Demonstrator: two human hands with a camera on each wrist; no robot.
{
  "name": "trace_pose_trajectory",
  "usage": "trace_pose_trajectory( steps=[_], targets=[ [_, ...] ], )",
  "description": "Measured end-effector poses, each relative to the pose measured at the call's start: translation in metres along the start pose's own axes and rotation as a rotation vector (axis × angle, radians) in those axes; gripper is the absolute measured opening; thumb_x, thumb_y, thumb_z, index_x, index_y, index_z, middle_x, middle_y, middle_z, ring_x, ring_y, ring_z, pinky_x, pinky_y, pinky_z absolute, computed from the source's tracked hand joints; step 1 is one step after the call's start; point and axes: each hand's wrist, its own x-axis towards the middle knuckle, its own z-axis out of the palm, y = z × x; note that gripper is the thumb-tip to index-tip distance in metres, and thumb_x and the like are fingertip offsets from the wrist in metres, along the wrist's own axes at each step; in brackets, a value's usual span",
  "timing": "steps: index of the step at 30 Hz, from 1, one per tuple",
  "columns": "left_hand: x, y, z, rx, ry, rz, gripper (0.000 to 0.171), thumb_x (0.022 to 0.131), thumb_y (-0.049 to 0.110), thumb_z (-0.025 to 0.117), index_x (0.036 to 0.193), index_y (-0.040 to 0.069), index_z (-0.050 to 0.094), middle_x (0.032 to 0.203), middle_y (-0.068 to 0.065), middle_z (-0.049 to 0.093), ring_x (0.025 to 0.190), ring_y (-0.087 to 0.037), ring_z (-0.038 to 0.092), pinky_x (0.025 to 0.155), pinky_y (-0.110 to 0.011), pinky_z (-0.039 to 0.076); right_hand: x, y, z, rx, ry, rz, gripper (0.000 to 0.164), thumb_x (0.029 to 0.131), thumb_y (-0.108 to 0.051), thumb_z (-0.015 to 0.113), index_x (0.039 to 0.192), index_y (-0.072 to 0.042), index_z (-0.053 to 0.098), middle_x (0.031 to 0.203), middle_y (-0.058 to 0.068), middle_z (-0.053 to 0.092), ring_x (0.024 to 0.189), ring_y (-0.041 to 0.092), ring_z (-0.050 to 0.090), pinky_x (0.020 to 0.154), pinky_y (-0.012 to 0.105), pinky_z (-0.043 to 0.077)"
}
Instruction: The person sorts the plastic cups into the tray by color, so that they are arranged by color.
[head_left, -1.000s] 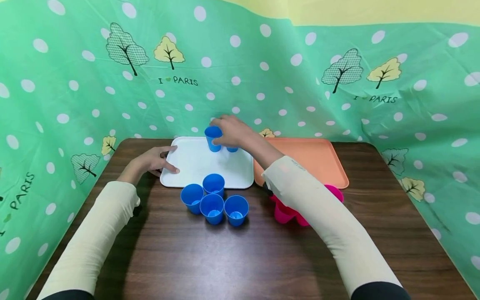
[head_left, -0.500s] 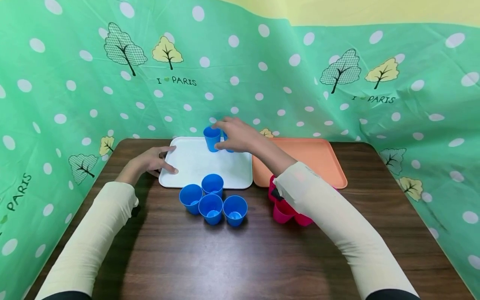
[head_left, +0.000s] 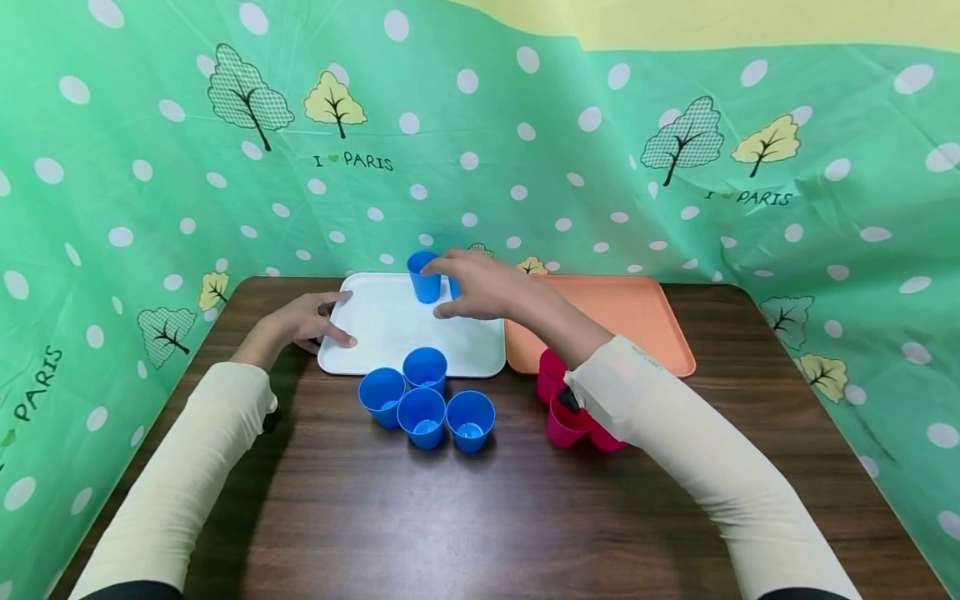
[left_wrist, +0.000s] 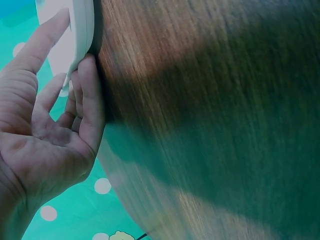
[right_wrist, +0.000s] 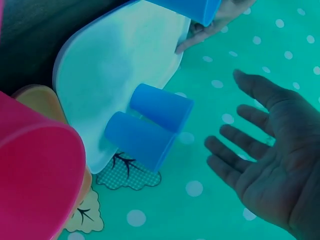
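Observation:
My left hand [head_left: 302,321] holds the left edge of a white tray [head_left: 393,333]. In the left wrist view the thumb [left_wrist: 50,37] lies on the tray's top while other fingers are at its rim and side. Two blue cups [right_wrist: 162,107] stand side by side at the tray's back; the right one is mostly hidden by my right hand in the head view. My right hand [head_left: 483,285] is beside them with fingers spread and nothing in it. The right wrist view shows a gap between its fingers and both cups.
Several blue cups [head_left: 422,418] stand grouped on the brown table [head_left: 390,525] before the white tray. Pink cups [head_left: 566,423] are partly hidden under my right forearm. An orange tray [head_left: 622,321] lies against the white tray's right side. A green dotted cloth [head_left: 525,167] hangs behind.
My right hand has let go of the left blue cup on the white tray and drawn back to the right and toward me. The left hand stays at the tray edge.

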Motion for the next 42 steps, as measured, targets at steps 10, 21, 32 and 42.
trace_pose_trajectory(
  steps=[10, 21, 32, 42],
  targets=[
    [-0.001, 0.001, -0.001, 0.001, -0.001, 0.004, 0.119, 0.091, 0.028, 0.097, 0.182, 0.019, 0.021, 0.160, -0.037, 0.041, 0.130, -0.047, 0.065, 0.099, -0.056, 0.068, -0.008, -0.011, 0.005, -0.030, -0.147, -0.081, 0.071, 0.103, -0.015, 0.082, 0.168, -0.020, 0.054, 0.174, 0.011, 0.052, 0.164, 0.033, 0.046, 0.121, 0.050, 0.057],
    [-0.006, 0.004, 0.000, 0.001, -0.002, -0.007, 0.117, 0.093, 0.028, 0.096, 0.182, 0.020, 0.021, 0.160, -0.036, 0.042, 0.128, -0.045, 0.067, 0.100, -0.056, 0.068, -0.012, -0.027, 0.019, -0.048, -0.284, -0.206, 0.074, 0.096, 0.002, 0.083, 0.163, -0.022, 0.062, 0.165, 0.009, 0.061, 0.150, 0.031, 0.060, 0.106, 0.043, 0.065],
    [-0.002, 0.003, 0.000, -0.004, -0.007, 0.000, 0.117, 0.093, 0.028, 0.096, 0.182, 0.020, 0.021, 0.157, -0.035, 0.044, 0.125, -0.043, 0.068, 0.096, -0.053, 0.069, -0.014, -0.034, 0.030, -0.051, -0.360, -0.242, 0.074, 0.095, 0.004, 0.083, 0.162, -0.021, 0.063, 0.161, 0.008, 0.064, 0.153, 0.028, 0.057, 0.114, 0.044, 0.062],
    [-0.002, 0.001, 0.000, -0.008, -0.009, -0.005, 0.117, 0.093, 0.027, 0.096, 0.182, 0.019, 0.021, 0.157, -0.035, 0.042, 0.127, -0.045, 0.067, 0.098, -0.055, 0.068, -0.015, -0.034, 0.035, -0.053, -0.356, -0.260, 0.068, 0.097, -0.001, 0.084, 0.159, -0.023, 0.066, 0.157, 0.007, 0.068, 0.148, 0.028, 0.060, 0.118, 0.046, 0.059]
  ],
)
